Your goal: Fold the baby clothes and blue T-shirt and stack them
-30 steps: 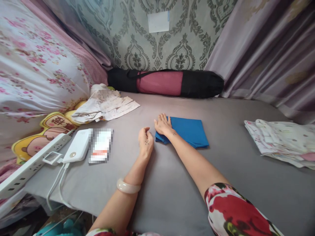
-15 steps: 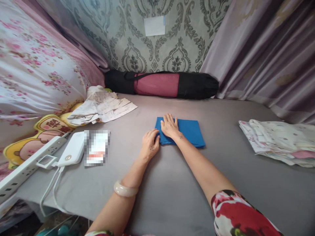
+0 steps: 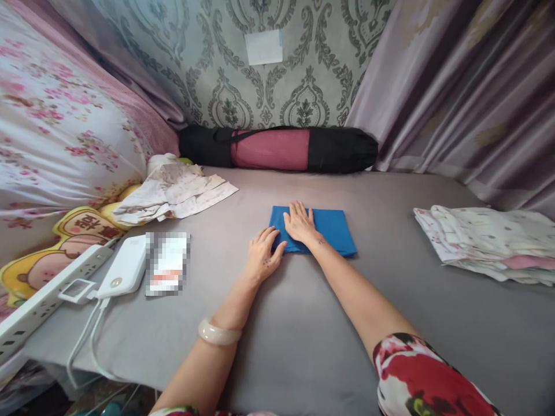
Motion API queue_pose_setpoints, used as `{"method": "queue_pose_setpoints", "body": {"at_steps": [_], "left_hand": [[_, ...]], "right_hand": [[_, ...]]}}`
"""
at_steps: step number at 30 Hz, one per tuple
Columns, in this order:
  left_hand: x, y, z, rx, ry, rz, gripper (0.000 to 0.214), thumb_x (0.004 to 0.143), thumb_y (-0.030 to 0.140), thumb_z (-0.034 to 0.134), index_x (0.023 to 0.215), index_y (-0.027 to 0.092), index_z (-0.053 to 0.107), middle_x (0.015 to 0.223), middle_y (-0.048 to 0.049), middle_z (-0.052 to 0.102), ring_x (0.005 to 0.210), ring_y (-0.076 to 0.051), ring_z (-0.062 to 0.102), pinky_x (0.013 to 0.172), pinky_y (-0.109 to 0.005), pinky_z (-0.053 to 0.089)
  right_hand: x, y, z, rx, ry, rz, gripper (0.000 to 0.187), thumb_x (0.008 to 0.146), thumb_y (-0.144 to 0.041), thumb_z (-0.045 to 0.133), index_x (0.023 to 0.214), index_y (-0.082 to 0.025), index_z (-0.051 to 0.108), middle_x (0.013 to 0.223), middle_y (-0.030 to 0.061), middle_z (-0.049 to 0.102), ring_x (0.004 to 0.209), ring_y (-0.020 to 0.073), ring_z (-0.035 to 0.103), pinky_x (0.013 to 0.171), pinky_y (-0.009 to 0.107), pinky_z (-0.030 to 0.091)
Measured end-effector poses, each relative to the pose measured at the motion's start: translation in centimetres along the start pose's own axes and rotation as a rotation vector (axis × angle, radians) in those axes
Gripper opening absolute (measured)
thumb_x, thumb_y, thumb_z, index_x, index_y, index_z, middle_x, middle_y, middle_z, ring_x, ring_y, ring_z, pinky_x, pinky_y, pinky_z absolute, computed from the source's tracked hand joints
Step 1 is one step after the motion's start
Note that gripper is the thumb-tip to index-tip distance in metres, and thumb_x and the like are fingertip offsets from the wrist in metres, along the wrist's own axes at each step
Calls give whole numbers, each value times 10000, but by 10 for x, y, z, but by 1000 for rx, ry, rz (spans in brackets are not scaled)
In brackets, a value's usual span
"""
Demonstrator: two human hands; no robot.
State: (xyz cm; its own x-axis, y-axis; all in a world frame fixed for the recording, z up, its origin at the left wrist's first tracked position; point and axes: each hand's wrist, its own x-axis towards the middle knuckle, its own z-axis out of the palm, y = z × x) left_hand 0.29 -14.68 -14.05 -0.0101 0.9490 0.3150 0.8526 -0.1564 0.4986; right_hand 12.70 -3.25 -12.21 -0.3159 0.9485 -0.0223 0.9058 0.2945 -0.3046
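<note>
A blue cloth (image 3: 333, 231), folded into a flat rectangle, lies on the grey sheet. My right hand (image 3: 300, 224) rests palm down on its left half, fingers stretched out and slightly spread. At the cloth's left edge is my left hand (image 3: 263, 251), its thumb apart from the fingers. The left fingertips touch the edge near the front left corner, and the thumb lies along the front edge. A pale bangle (image 3: 219, 333) circles my left forearm.
A black and pink long bag (image 3: 271, 150) lies along the wall. Folded patterned cloths (image 3: 485, 240) sit at the right, a crumpled pale garment (image 3: 177, 193) at the left. Nearer are a white power bank (image 3: 124, 266), a power strip (image 3: 52, 300) and a blurred packet (image 3: 168, 263).
My left thumb has moved away from the fingers and onto the cloth's front edge. The right hand stays flat on the cloth. The whole view has shifted slightly.
</note>
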Motion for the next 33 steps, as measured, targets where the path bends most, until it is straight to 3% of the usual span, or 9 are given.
{"method": "queue_pose_setpoints", "body": {"at_steps": [6, 13, 19, 26, 33], "left_hand": [[-4, 4, 0, 100, -84, 24, 496, 951, 461, 471, 1383, 219, 500, 1495, -94, 463, 1432, -289, 332, 1146, -495, 317], [-4, 2, 1, 138, -92, 37, 517, 942, 455, 488, 1389, 197, 492, 1490, -101, 469, 1427, -287, 342, 1153, -478, 311], [-4, 2, 1, 135, -91, 33, 516, 946, 463, 478, 1389, 199, 492, 1493, -98, 466, 1426, -296, 340, 1145, -496, 316], [-4, 1, 2, 120, -62, 55, 474, 976, 441, 409, 1379, 209, 502, 1472, -102, 491, 1416, -294, 358, 1137, -499, 328], [-4, 1, 2, 127, -86, 41, 487, 965, 433, 441, 1385, 191, 492, 1481, -116, 477, 1404, -292, 379, 1140, -499, 322]], "right_hand": [[-11, 21, -4, -90, 34, 87, 653, 1007, -401, 140, 1532, -23, 230, 1616, 149, 177, 1498, 252, 99, 1200, 479, 49], [-13, 24, 2, -101, 16, 89, 651, 1007, -400, 148, 1531, -25, 235, 1610, 148, 204, 1495, 246, 113, 1200, 480, 27], [-15, 27, -6, -25, 13, 81, 646, 1005, -393, 145, 1531, -29, 236, 1613, 135, 199, 1497, 239, 114, 1206, 468, 53], [-24, 52, -19, -87, 88, 141, 644, 1005, -387, 163, 1516, -9, 266, 1608, 165, 202, 1494, 265, 118, 1199, 489, 56], [-28, 68, -13, -135, 88, 184, 645, 1000, -381, 191, 1505, 8, 287, 1594, 167, 248, 1489, 277, 131, 1198, 483, 78]]}}
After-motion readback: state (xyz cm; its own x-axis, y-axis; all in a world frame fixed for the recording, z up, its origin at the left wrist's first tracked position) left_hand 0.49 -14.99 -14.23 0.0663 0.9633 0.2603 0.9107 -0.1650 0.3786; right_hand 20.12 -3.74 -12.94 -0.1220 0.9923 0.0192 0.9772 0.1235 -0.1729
